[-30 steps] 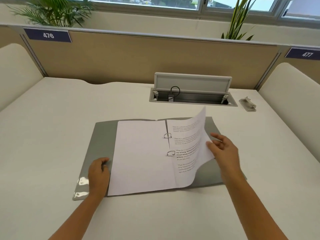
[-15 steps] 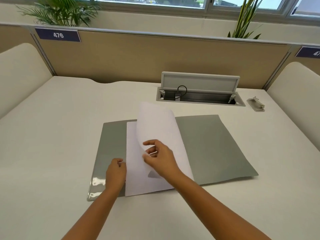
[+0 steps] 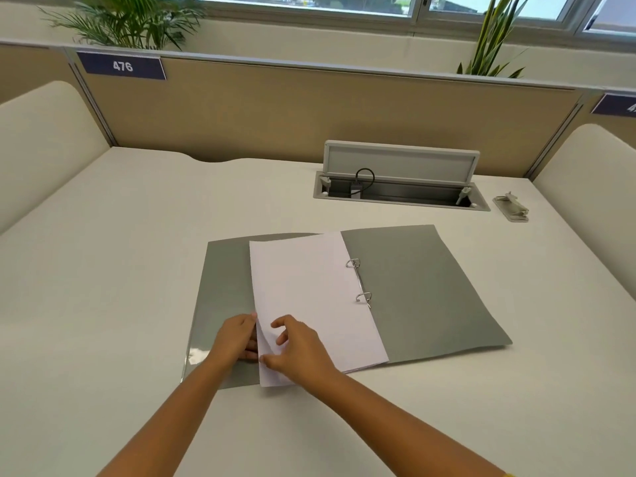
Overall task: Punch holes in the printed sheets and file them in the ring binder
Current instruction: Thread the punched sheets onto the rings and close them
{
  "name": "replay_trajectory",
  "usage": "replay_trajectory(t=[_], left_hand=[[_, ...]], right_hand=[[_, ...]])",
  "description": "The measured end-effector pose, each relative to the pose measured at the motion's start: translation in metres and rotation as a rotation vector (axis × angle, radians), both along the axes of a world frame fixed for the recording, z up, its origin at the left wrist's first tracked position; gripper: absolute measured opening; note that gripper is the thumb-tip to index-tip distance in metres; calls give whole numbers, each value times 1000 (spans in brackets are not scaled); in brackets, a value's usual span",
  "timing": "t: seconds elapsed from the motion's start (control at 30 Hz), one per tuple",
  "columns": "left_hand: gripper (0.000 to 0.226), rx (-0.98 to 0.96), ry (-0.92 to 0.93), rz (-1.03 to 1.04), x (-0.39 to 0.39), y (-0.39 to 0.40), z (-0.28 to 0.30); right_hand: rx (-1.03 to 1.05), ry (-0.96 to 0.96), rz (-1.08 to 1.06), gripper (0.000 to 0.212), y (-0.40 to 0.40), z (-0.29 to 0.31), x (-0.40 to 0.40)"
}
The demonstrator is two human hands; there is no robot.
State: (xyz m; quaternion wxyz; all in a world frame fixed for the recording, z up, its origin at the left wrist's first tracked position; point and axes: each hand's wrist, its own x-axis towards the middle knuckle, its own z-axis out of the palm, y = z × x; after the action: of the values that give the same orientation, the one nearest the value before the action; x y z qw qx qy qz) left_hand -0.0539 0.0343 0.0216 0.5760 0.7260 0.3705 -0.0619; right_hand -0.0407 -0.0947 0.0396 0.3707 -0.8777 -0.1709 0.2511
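A grey ring binder (image 3: 423, 287) lies open and flat on the white desk. Its two metal rings (image 3: 359, 282) stand at the spine. A stack of white sheets (image 3: 309, 297) lies blank side up on the binder's left half, threaded on the rings. My left hand (image 3: 237, 337) rests at the stack's lower left edge, fingers against the paper. My right hand (image 3: 296, 346) lies on the stack's lower left corner, where the top sheet's corner is slightly lifted under its fingers. A grey hole punch (image 3: 511, 207) sits at the far right of the desk.
An open cable box (image 3: 399, 180) with a raised lid and a black cable is sunk into the desk behind the binder. Beige partition panels wall the back and both sides. Plants stand behind the partition.
The printed sheet my right hand held at the right has been turned over the rings onto the left stack and now lies almost flat. The rings and the bare right cover show again.
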Motion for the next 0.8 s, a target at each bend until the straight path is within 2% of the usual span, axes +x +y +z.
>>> replay_trajectory(t=[0.1, 0.27, 0.4, 0.57, 0.67, 0.8], left_hand=[[26, -16, -39, -42, -5, 2, 0], [19, 47, -34, -77, -6, 1, -3], [16, -71, -68, -22, -8, 3, -3], [17, -190, -96, 62, -9, 4, -10], [16, -183, -113, 133, -8, 5, -15], [17, -197, -124, 117, -7, 6, -15]], right_hand=[[-16, -29, 37, 65, -7, -4, -5], [26, -89, 11, 47, -8, -1, -6], [176, -51, -175, 38, -25, 17, 19], [326, -27, -384, 31, -88, 43, 58], [333, -80, -492, 33, -135, 49, 75], [270, -154, -643, 35, -188, 44, 88]])
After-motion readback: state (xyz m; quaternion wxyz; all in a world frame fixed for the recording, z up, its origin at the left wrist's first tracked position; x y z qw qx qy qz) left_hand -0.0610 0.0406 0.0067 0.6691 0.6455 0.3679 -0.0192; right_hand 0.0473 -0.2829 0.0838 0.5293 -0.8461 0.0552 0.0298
